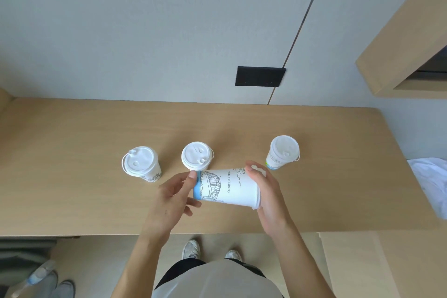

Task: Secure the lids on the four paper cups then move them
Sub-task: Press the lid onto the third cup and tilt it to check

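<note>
Both forearms extend forward over the near edge of the light wooden tabletop (72, 189). The left hand (169, 198) is turned palm-rightward, thumb and fingers closed around the blue-banded base of a white paper cup with line drawings and printed lettering (227, 186). The right hand (263, 191) is cupped over the opposite, wider end, palm pressed against the white plastic lid (258, 197), of which only a thin rim shows. The cup is held on its side, horizontal, above the table near its front edge; whether it touches the surface cannot be told.

Cup count: four. Three stand upright in a row behind the held one, each capped with a white moulded plastic lid bearing a small sip-plug:
- left lidded cup (141, 163), well apart from the hands;
- centre lidded cup (197, 155), just beyond the left fingertips;
- right lidded cup (283, 151), with a green and blue band, just beyond the right hand.

The tabletop has a smooth matte wood grain. A white crumpled cloth (430, 181) lies at its right edge.
</note>
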The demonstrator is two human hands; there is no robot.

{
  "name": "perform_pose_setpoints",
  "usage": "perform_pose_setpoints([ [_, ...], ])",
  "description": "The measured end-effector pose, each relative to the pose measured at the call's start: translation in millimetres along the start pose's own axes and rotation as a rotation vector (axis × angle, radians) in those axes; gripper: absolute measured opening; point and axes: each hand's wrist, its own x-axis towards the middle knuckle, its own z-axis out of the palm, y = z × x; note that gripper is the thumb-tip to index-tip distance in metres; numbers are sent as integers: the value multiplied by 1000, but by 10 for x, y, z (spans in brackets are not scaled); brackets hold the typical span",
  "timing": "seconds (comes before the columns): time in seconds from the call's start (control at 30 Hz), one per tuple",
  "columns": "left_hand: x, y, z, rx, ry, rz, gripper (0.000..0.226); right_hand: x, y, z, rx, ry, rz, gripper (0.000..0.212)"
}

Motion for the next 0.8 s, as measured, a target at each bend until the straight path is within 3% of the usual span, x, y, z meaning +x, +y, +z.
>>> perform_pose_setpoints([
  [0.1, -22, 34, -121, -41, -57, 19, 24, -4, -10, 69, 10, -10, -7, 68],
  [0.47, -6, 85, -329, -69, -57, 52, 43, -10, -31, 236, 34, -52, -45, 67],
  [0.8, 10, 166, -360, -87, -15, 36, 29, 20, -72, 344, -5, -97, -78, 59],
])
